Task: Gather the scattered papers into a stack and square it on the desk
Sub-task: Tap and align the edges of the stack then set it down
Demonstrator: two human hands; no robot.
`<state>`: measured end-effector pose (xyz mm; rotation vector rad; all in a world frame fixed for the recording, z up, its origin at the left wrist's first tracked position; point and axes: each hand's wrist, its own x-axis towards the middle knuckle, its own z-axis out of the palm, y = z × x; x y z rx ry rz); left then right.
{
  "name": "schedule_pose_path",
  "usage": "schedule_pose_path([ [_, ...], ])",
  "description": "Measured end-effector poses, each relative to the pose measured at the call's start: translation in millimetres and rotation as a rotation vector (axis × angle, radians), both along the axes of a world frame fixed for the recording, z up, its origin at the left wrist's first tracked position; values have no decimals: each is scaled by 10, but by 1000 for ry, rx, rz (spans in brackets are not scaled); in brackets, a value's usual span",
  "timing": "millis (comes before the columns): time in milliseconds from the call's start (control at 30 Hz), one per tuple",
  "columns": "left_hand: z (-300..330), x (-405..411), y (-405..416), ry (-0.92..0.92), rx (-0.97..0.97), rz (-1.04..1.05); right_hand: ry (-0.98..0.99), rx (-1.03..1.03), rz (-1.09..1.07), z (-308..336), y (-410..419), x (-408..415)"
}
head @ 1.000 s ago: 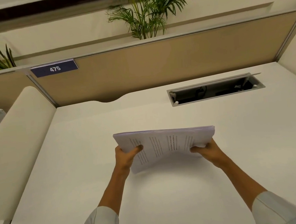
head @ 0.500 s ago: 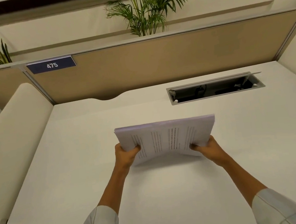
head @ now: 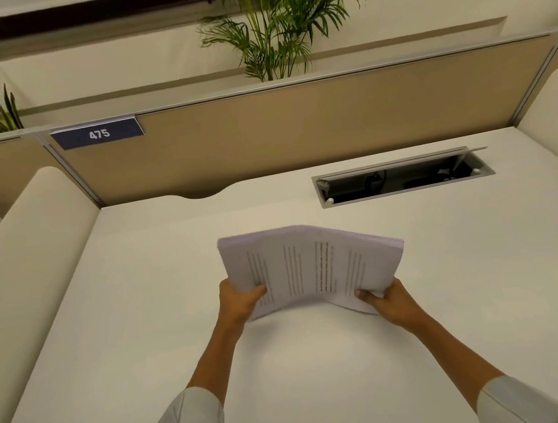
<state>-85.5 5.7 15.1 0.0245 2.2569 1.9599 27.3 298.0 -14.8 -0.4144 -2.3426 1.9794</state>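
Observation:
A stack of white printed papers (head: 311, 266) is held above the middle of the white desk (head: 321, 362). It arches upward in the middle, with its printed face toward me. My left hand (head: 239, 301) grips the stack's lower left corner, thumb on top. At the lower right corner, my right hand (head: 388, 301) pinches the sheets the same way. No loose sheets lie elsewhere on the desk.
An open cable tray (head: 401, 179) is sunk into the desk at the back right. A tan partition (head: 296, 130) with a "475" label (head: 97, 134) closes the back. Cream padded dividers (head: 19, 273) flank both sides. Plants (head: 271, 22) stand behind the partition.
The stack has tipped up so its printed face turns more toward me, and it now bows upward in the middle. Both hands kept their grip.

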Motion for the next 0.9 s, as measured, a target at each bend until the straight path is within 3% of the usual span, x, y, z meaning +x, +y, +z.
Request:
schedule_pose_path([
  [100,214,-141,106,18,-59,29,2,-130,-28,14,-37,18],
  [233,461,-276,270,17,-292,403,67,-411,-68,35,-233,28],
  [300,521,-229,369,-129,-171,461,54,-604,-124,60,-384,-25],
  [433,523,54,680,-461,382,191,46,-890,-160,144,-725,-131],
  [500,474,199,821,-448,559,91,101,-940,-116,178,-898,-160],
  [567,442,281,909,-383,588,82,93,-975,-118,192,-1032,-153],
  [733,509,240,777,-242,438,108,41,-913,-168,236,-954,-76],
  [900,626,94,463,-86,228,20,111,-804,-290,380,-420,-106],
])
